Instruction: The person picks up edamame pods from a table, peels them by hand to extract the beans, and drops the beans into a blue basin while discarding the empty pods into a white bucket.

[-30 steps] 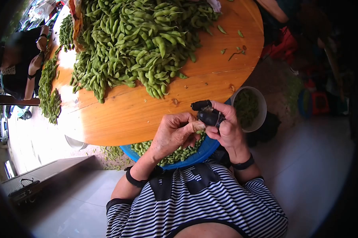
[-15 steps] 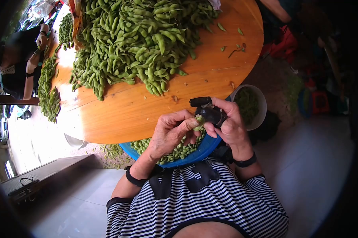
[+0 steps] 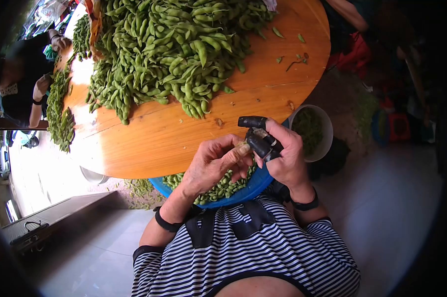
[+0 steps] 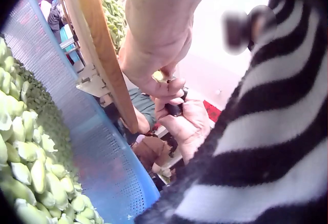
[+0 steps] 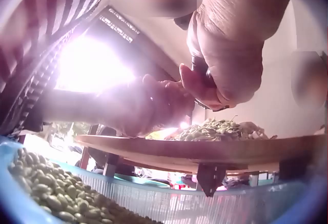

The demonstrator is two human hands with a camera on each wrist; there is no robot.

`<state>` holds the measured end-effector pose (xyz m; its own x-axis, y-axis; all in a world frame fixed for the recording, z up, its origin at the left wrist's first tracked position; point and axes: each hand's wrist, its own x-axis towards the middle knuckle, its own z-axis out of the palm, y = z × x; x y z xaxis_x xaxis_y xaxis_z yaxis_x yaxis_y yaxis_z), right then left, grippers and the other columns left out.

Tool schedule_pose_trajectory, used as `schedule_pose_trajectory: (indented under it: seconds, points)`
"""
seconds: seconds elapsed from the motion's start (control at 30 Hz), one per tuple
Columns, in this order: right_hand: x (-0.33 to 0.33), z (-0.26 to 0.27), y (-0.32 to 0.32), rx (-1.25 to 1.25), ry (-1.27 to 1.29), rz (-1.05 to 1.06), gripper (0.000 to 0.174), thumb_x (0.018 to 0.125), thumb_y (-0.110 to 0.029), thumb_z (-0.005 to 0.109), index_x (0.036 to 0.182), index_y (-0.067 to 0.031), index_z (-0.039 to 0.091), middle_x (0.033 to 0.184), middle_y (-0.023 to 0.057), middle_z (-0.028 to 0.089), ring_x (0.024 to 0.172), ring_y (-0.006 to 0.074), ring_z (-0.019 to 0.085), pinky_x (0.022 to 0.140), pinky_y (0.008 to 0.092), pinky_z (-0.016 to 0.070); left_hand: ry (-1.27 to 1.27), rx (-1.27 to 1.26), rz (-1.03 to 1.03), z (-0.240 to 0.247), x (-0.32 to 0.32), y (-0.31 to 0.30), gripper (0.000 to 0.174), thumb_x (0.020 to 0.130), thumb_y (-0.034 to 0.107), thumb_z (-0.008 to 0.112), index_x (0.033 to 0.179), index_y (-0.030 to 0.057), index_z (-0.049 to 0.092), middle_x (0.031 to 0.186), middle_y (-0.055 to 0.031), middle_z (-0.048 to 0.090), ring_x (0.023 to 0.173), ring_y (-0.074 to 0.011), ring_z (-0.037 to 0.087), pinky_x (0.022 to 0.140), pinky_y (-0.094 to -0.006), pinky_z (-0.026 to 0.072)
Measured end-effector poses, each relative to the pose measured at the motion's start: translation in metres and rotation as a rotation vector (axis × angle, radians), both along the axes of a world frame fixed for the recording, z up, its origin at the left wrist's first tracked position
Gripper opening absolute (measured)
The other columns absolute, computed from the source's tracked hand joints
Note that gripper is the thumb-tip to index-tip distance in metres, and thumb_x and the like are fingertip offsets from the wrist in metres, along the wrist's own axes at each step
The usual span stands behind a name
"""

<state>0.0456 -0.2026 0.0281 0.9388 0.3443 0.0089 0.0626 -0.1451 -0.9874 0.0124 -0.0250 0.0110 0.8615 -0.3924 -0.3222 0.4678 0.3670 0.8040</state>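
My left hand point(image 3: 214, 161) pinches a green edamame pod point(image 3: 244, 144) between thumb and fingers, just past the table edge. Most of the pod is hidden by the fingertips; a pale bit of it point(image 4: 160, 76) shows in the left wrist view. My right hand point(image 3: 289, 156) meets the left one at the pod, with black coverings point(image 3: 261, 142) on its thumb and a finger. Its fingers curl at the pod's end. Below both hands stands a blue basket point(image 3: 255, 187) holding many shelled beans point(image 3: 226, 190).
A big heap of edamame pods point(image 3: 164, 54) lies on the round wooden table point(image 3: 149, 148). A pale bucket point(image 3: 327, 141) of green scraps stands right of the table. Another person's hand point(image 3: 41, 86) is at the far left, near more pods point(image 3: 60, 116). Striped cloth covers my lap.
The pod showed more between the hands half a second ago; now the fingertips cover most of it. My right thumb has shifted onto it. The person at the left has moved their hands apart.
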Motion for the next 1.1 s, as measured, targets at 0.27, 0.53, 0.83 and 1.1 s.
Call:
schedule_pose_trajectory:
  seconds: [0.27, 0.53, 0.83, 1.1]
  points:
    - [-0.001, 0.0, -0.005, -0.218, -0.387, 0.082, 0.045, 0.058, 0.007, 0.06, 0.102, 0.0024, 0.057, 0.083, 0.0135, 0.051, 0.075, 0.0323, 0.057, 0.063, 0.0357, 0.046, 0.04, -0.058, -0.023, 0.001, -0.001, -0.004, 0.014, 0.092, 0.01, 0.048, 0.097, 0.0015, 0.057, 0.079, -0.0034, 0.059, 0.061, -0.0087, 0.053, 0.054, -0.022, 0.043]
    - [0.002, 0.0, -0.006, -0.242, -0.461, 0.053, 0.043, 0.058, 0.008, 0.061, 0.1, 0.0011, 0.057, 0.085, 0.0134, 0.053, 0.076, 0.0325, 0.059, 0.063, 0.0371, 0.0472, 0.128, -0.143, 0.071, -0.001, -0.003, -0.012, 0.017, 0.088, 0.003, 0.046, 0.101, 0.0022, 0.055, 0.078, -0.0038, 0.059, 0.058, -0.0078, 0.048, 0.051, -0.0212, 0.0375]
    - [0.006, -0.009, -0.008, -0.178, -0.37, 0.055, 0.038, 0.058, 0.006, 0.063, 0.096, 0.0019, 0.057, 0.081, 0.0114, 0.054, 0.072, 0.0279, 0.06, 0.061, 0.0347, 0.0471, 0.147, -0.09, 0.106, -0.004, -0.003, -0.016, 0.015, 0.09, 0.003, 0.044, 0.099, 0.0019, 0.057, 0.08, -0.004, 0.061, 0.06, -0.007, 0.048, 0.053, -0.0202, 0.0367]
    - [0.009, -0.001, -0.104, -0.152, -0.124, -0.189, 0.027, 0.071, -0.003, 0.059, 0.096, 0.0066, 0.062, 0.075, 0.0042, 0.062, 0.065, 0.0114, 0.062, 0.061, 0.0257, 0.0491, -0.323, 0.429, -0.219, 0.004, -0.008, -0.006, 0.02, 0.089, -0.003, 0.053, 0.107, -0.0036, 0.062, 0.082, -0.0084, 0.066, 0.08, -0.0151, 0.065, 0.073, -0.0293, 0.0524]
